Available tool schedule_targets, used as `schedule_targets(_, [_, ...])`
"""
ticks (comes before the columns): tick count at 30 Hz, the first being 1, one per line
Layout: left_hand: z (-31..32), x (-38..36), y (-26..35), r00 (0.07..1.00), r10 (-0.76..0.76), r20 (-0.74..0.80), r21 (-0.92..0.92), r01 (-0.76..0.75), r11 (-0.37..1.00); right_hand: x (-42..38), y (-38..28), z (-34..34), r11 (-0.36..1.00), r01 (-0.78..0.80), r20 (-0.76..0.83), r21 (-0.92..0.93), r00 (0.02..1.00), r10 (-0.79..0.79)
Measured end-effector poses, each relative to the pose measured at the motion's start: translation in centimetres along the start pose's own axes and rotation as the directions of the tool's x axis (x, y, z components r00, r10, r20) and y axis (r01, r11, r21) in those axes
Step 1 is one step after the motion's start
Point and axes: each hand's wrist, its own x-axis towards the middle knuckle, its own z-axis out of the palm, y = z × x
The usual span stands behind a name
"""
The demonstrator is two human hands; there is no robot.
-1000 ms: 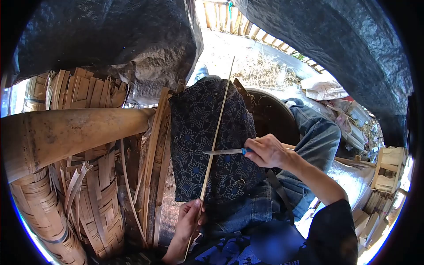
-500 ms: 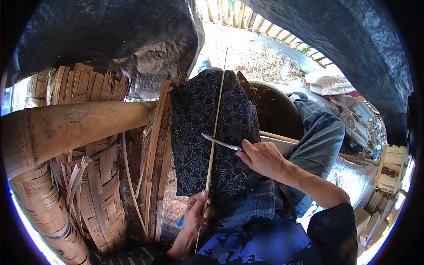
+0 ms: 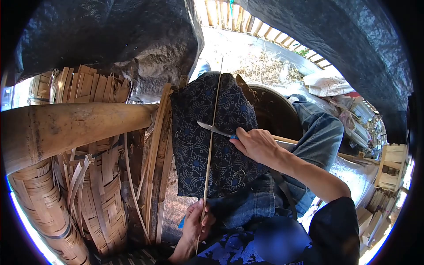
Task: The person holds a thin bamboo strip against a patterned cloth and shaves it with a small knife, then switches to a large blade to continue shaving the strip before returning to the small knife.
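A long thin bamboo strip (image 3: 209, 170) runs from my lap away over a dark patterned cloth (image 3: 190, 152) draped on my leg. Near my body my left hand (image 3: 195, 221) is closed round the strip, thumb on top; a bit of blue shows beside that hand. My right hand (image 3: 255, 143) grips a knife (image 3: 217, 130) by its blue handle. The knife's curved blade lies across the strip, pointing left, at about the middle of the cloth.
A thick bamboo pole (image 3: 84, 130) juts in from the left above woven bamboo baskets (image 3: 42, 207). Upright bamboo slats (image 3: 159, 168) stand beside the cloth. Beyond my right knee is a round dark container (image 3: 276, 110). Black plastic sheeting (image 3: 110, 35) hangs overhead.
My right hand and the knife have shifted a little left and away from my body along the strip. The strip's far tip has come slightly nearer, and my left hand sits slightly lower.
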Motion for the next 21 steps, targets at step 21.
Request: schedule_targets(21, [-0.3,-1.2,0.5,0.999,-0.03,-0.042,0.022,0.031,0.999,12.2,11.1,-1.6,0.916,-0.327,0.083,0.23,0.945,0.317])
